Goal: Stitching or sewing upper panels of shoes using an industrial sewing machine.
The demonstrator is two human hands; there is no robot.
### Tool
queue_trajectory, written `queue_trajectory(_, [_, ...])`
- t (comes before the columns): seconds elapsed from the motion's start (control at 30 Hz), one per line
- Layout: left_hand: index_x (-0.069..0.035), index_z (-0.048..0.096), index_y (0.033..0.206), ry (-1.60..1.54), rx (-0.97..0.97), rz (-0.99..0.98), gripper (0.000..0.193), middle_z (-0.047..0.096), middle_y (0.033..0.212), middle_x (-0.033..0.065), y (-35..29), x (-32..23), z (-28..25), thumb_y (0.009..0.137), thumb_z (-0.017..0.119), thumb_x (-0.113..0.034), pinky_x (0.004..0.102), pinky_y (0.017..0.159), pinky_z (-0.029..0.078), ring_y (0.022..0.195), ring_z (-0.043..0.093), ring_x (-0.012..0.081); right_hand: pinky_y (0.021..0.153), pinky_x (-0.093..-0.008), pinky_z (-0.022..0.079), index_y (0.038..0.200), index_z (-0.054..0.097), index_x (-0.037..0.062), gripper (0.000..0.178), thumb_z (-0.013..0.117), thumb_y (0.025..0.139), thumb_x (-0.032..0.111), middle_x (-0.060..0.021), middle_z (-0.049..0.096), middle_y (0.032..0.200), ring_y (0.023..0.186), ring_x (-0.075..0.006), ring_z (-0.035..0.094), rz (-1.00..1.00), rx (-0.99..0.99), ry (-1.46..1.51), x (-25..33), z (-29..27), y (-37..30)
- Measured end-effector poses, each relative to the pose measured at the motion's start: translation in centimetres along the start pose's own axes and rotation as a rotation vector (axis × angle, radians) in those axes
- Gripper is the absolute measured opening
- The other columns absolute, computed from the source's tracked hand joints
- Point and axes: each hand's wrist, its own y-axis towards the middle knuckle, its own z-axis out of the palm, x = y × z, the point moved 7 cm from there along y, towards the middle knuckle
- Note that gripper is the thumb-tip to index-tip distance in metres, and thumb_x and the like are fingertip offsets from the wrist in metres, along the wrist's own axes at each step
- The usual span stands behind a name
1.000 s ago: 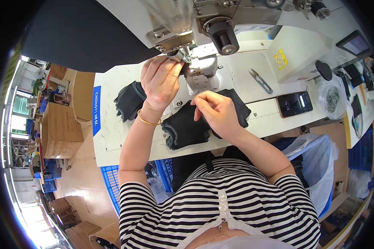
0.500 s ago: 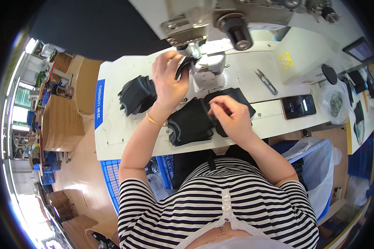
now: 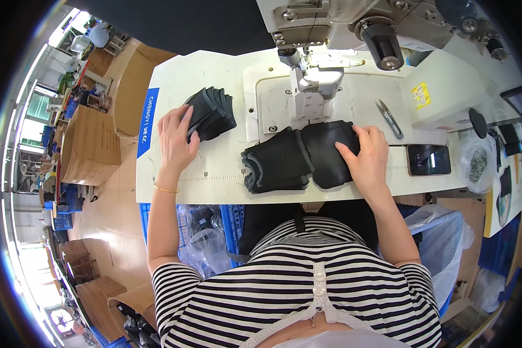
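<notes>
My left hand (image 3: pixel 178 139) is at the left pile of black pieces (image 3: pixel 216 116), its thumb and fingers closed on the near-left edge of the top piece. These curved pieces look like fabric or soft sheet, fanned out with grey edges. My right hand (image 3: pixel 370 156) lies at the right edge of a smooth black stack (image 3: pixel 329 153), thumb on top and fingers curled at its far right corner. Between the hands, touching that stack, lies another pile of black pieces (image 3: pixel 277 161) with curved grey edges. Behind them stands the sewing machine (image 3: pixel 316 84), nothing visible under its needle.
On the white table (image 3: pixel 226 188) to the right are thread snips (image 3: pixel 390 120), a phone (image 3: pixel 428 160) and a clear plastic bag (image 3: pixel 477 162). Below the front edge sit a blue basket (image 3: pixel 233 223) and a bin lined with plastic (image 3: pixel 441 243). Cardboard boxes (image 3: pixel 91 145) stand left.
My left hand has moved from the machine's needle area to the left pile, carrying a black piece there. My right hand has shifted right and settled on the smooth stack. The view has shifted.
</notes>
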Motion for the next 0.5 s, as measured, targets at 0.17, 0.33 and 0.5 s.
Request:
queue_trajectory(0.17, [0.002,0.065,0.108,-0.437,-0.039,-0.072,0.035,0.06,0.113,0.0146,-0.1,-5.9,1.2,0.08,0.074,-0.016,0.0405,0.092,0.044,0.11,0.054,0.0309,0.083,-0.04,0.04,0.116,0.061,-0.0002,0.048,0.077,0.079,0.025,-0.0093,0.055,0.095,0.093,-0.0266,0.054,-0.019,-0.065,-0.038,0.6,0.0,-0.3])
queue_trajectory(0.33, [0.0,0.065,0.107,-0.555,0.078,-0.236,0.031,0.061,0.107,0.0137,0.6,-13.7,5.6,0.08,0.076,-0.012,0.0398,0.086,0.047,0.1,0.057,0.0322,0.08,-0.039,0.04,0.111,0.061,0.0011,0.042,0.077,0.079,0.022,-0.0074,0.056,0.089,0.088,-0.0257,0.055,-0.025,-0.036,-0.01,0.8,-0.1,0.2])
queue_trajectory(0.5, [0.0,0.063,0.097,-0.594,0.001,-0.268,0.025,0.058,0.098,0.0125,0.0,-14.3,6.2,0.078,0.076,-0.011,0.0411,0.082,0.047,0.094,0.056,0.0331,0.08,-0.0389,0.04,0.108,0.061,0.0026,0.036,0.076,0.079,0.017,-0.0086,0.057,0.092,0.089,-0.0271,0.056,-0.071,-0.085,-0.026,1.4,-0.2,-0.3])
